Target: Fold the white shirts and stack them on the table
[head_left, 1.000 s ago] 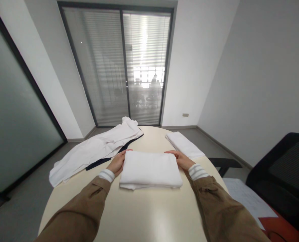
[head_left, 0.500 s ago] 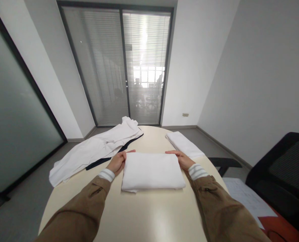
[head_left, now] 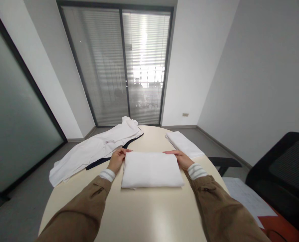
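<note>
A folded white cloth [head_left: 151, 169] lies as a flat rectangle on the pale table, between my two hands. My left hand [head_left: 117, 159] pinches its far left corner, thumb and fingers closed there. At the far right corner my right hand [head_left: 180, 159] grips the cloth, with fingers reaching along the back edge and partly hidden. Beyond my right hand rests a second folded white cloth [head_left: 184, 144]. Loose white garments [head_left: 91, 151] are heaped to the left, with a dark navy fabric [head_left: 99, 163] showing underneath.
The round-edged table [head_left: 134, 215] extends towards me. On the right stand a black mesh chair [head_left: 285, 174] and its armrest [head_left: 223, 162], close to the table edge. Papers [head_left: 247, 196] lie on an orange-red surface [head_left: 280, 227] beside it. A glazed partition [head_left: 124, 67] with blinds is behind.
The folded cloth has shifted slightly away from me, its near edge now a little farther up. My left fingers have closed more at the corner; the right hand has barely moved.
</note>
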The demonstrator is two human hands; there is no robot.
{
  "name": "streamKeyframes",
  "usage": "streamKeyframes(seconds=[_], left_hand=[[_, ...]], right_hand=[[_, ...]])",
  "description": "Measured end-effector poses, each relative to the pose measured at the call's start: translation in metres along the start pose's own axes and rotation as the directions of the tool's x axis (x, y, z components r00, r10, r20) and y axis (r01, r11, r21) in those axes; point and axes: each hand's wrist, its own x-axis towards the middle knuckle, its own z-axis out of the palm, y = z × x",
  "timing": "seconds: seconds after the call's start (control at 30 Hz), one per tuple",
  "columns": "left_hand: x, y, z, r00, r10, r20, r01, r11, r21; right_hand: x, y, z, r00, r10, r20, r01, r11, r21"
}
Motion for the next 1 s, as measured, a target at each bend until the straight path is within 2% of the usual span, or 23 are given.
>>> streamKeyframes(seconds=[0.07,0.13,0.17,0.23,0.3,0.37,0.43,0.5,0.53,0.57,0.6,0.67,0.73,0.77,0.87,1.0], left_hand=[[0.002,0.004,0.003,0.998,-0.009,-0.067,0.009,1.000,-0.002],[0.000,0.013,0.011,0.993,0.079,-0.088,-0.070,0.992,0.101],[-0.004,0.018,0.016,0.989,0.142,-0.051,-0.130,0.974,0.186],[-0.018,0.028,0.031,0.966,0.220,0.132,-0.255,0.892,0.374],[-0.037,0.032,0.047,0.916,0.178,0.359,-0.362,0.754,0.549],[-0.056,0.031,0.059,0.843,0.073,0.534,-0.482,0.545,0.686],[-0.069,0.026,0.065,0.812,-0.010,0.584,-0.542,0.360,0.760],[-0.076,0.022,0.068,0.809,-0.041,0.586,-0.563,0.228,0.794],[-0.078,0.021,0.068,0.811,-0.042,0.583,-0.567,0.184,0.803],[-0.078,0.020,0.068,0.812,-0.042,0.583,-0.571,0.153,0.807],[-0.078,0.020,0.067,0.812,-0.040,0.583,-0.574,0.131,0.808],[-0.078,0.019,0.067,0.812,-0.038,0.583,-0.577,0.106,0.810],[-0.077,0.018,0.067,0.820,-0.042,0.571,-0.566,0.091,0.820],[-0.077,0.016,0.067,0.828,-0.046,0.559,-0.554,0.088,0.828],[-0.075,0.011,0.067,0.856,-0.060,0.513,-0.507,0.094,0.857],[-0.073,0.006,0.065,0.877,-0.064,0.476,-0.469,0.101,0.878]], right_hand=[[0.000,0.000,0.000,0.999,0.052,-0.010,-0.051,0.998,0.045],[0.000,0.000,0.001,0.996,0.082,-0.032,-0.080,0.995,0.064],[0.000,0.001,0.002,0.995,0.084,-0.047,-0.081,0.995,0.061],[0.001,0.003,0.003,0.995,0.079,-0.067,-0.076,0.996,0.046],[0.003,0.006,0.003,0.994,0.088,-0.067,-0.085,0.996,0.039],[0.005,0.006,0.001,0.992,0.076,-0.104,-0.073,0.997,0.029],[0.006,-0.001,0.000,0.978,-0.015,-0.210,0.011,1.000,-0.023],[0.003,-0.017,0.005,0.943,-0.171,-0.284,0.127,0.978,-0.167],[0.000,-0.028,0.010,0.930,-0.246,-0.274,0.171,0.948,-0.270],[-0.003,-0.039,0.019,0.937,-0.283,-0.205,0.188,0.903,-0.386],[-0.008,-0.050,0.029,0.942,-0.307,-0.135,0.207,0.848,-0.488],[-0.017,-0.064,0.055,0.960,-0.278,0.042,0.240,0.733,-0.637],[-0.024,-0.067,0.080,0.964,-0.195,0.182,0.264,0.604,-0.752],[-0.026,-0.064,0.089,0.967,-0.136,0.213,0.253,0.544,-0.800],[-0.028,-0.049,0.103,0.984,-0.019,0.179,0.169,0.442,-0.881],[-0.024,-0.037,0.099,0.990,0.029,0.138,0.112,0.434,-0.894]])
